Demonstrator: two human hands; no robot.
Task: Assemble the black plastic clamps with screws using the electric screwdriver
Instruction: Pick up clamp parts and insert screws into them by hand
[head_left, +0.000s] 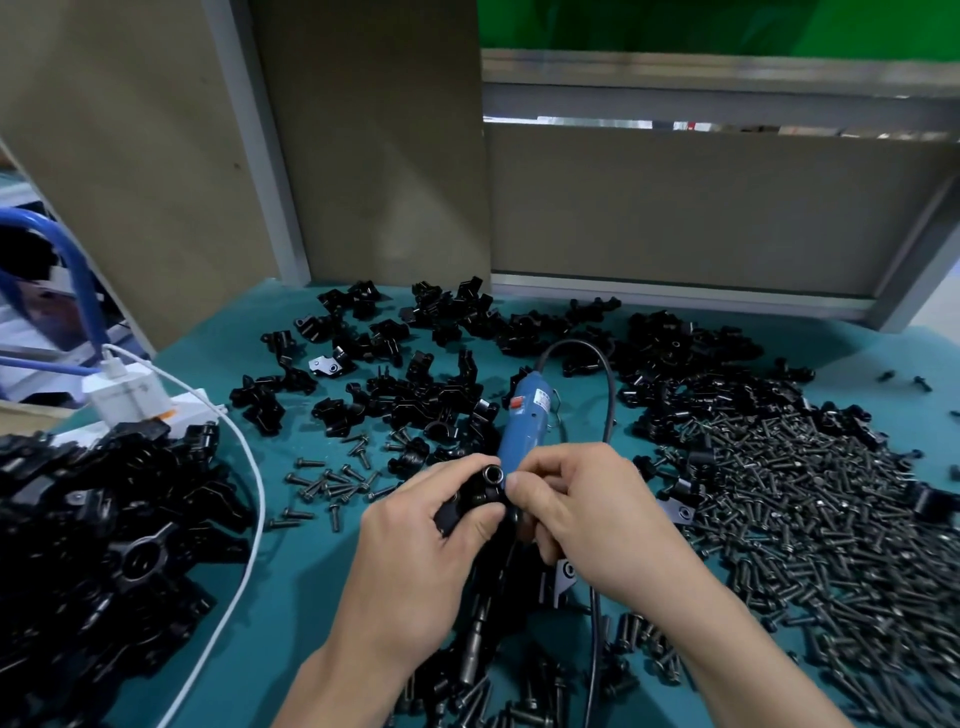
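Left hand (415, 525) grips clamp (475, 493); right hand (587, 509) pinches its right end.

This is looking like a factory assembly station, with black plastic clamps (441, 332) lying scattered across the teal worktop (291, 571), a heap of black screws (810, 509) spreading on the right, a blue electric screwdriver (524, 421) resting between them, and grey partition boards (675, 208) enclosing the far edge.

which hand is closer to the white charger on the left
Left. The left hand, gripping a black clamp, sits right of the white charger and nearer the camera; the right hand is farther right still, beyond the left hand.
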